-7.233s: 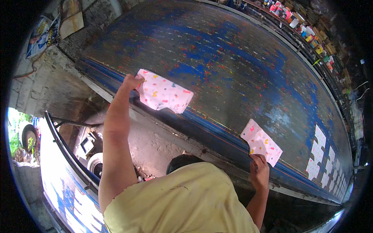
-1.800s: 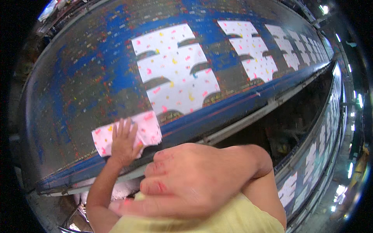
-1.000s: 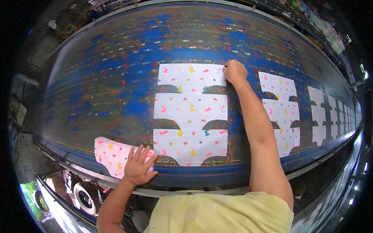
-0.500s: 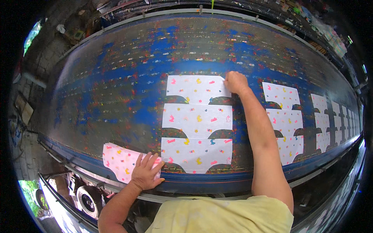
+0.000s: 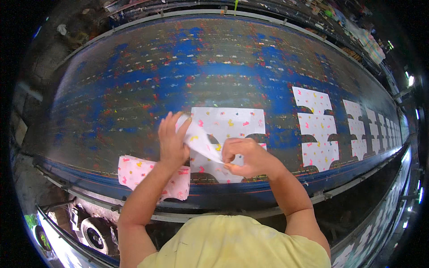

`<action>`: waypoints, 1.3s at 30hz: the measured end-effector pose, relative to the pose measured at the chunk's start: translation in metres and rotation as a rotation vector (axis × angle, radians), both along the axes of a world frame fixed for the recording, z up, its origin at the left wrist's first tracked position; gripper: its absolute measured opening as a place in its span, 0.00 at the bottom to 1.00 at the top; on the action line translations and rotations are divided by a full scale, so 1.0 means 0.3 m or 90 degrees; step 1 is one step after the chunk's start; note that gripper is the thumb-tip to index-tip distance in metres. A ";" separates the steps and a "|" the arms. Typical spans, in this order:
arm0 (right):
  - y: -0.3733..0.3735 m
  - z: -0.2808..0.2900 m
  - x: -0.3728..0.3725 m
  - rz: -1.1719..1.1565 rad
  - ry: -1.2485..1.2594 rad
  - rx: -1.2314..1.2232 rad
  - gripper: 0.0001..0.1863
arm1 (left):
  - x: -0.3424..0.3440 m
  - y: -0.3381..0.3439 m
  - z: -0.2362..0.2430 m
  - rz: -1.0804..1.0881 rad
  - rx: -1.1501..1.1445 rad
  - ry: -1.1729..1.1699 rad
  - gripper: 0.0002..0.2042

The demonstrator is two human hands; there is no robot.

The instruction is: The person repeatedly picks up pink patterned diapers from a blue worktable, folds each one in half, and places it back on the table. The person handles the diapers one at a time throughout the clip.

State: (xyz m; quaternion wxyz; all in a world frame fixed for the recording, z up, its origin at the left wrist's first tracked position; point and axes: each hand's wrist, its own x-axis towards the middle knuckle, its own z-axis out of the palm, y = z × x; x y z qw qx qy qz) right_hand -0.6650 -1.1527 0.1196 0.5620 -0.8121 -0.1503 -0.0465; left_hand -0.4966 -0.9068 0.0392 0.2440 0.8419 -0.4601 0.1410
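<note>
A white cut fabric piece (image 5: 196,136) with small colourful prints is lifted off the table, folded and slanting between my hands. My left hand (image 5: 173,142) grips its upper left end between thumb and fingers. Its lower right edge is pinched in my right hand (image 5: 249,157). Below it, two similar printed pieces (image 5: 232,117) lie flat on the table, partly hidden by the lifted one and my right hand. Under my left forearm, near the table's front edge, sits a stack of printed fabric pieces (image 5: 134,170), pinkish in tone.
The long table (image 5: 111,107) has a dark surface stained blue, red and yellow. Columns of flat printed pieces (image 5: 315,127) run along it to the right. A rail (image 5: 286,22) borders the far side. A wheel (image 5: 94,236) stands below at the lower left.
The farthest piece of the nearest column has been lifted and drawn toward me by my right hand. My left hand has left the stack, moved up and taken hold of that piece.
</note>
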 end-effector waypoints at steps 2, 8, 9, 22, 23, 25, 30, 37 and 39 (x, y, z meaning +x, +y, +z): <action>-0.068 0.025 -0.066 -0.031 -0.022 -0.006 0.07 | 0.048 -0.027 -0.016 -0.035 -0.045 0.146 0.28; -0.320 -0.104 -0.156 -0.402 0.111 -0.014 0.04 | 0.125 -0.081 -0.095 -0.036 -0.118 0.666 0.14; -0.348 -0.151 -0.145 -0.454 0.131 -0.031 0.05 | 0.130 -0.098 -0.110 -0.021 -0.147 0.665 0.12; -0.492 -0.389 0.112 -0.432 0.167 -0.426 0.08 | 0.293 -0.253 -0.200 0.042 -0.035 0.369 0.19; -0.488 -0.392 0.114 -0.410 0.156 -0.441 0.08 | 0.325 -0.247 -0.200 0.048 -0.014 0.354 0.21; -0.480 -0.397 0.122 -0.416 0.176 -0.483 0.08 | 0.357 -0.229 -0.211 0.090 -0.030 0.413 0.20; -0.471 -0.379 0.132 -0.426 0.185 -0.510 0.08 | 0.388 -0.200 -0.234 0.090 -0.062 0.494 0.14; -0.534 -0.334 0.089 -0.425 0.247 -0.194 0.08 | 0.355 -0.231 -0.208 0.122 0.005 0.372 0.10; -0.571 -0.349 0.091 -0.445 0.214 -0.236 0.09 | 0.348 -0.247 -0.200 0.139 0.033 0.339 0.09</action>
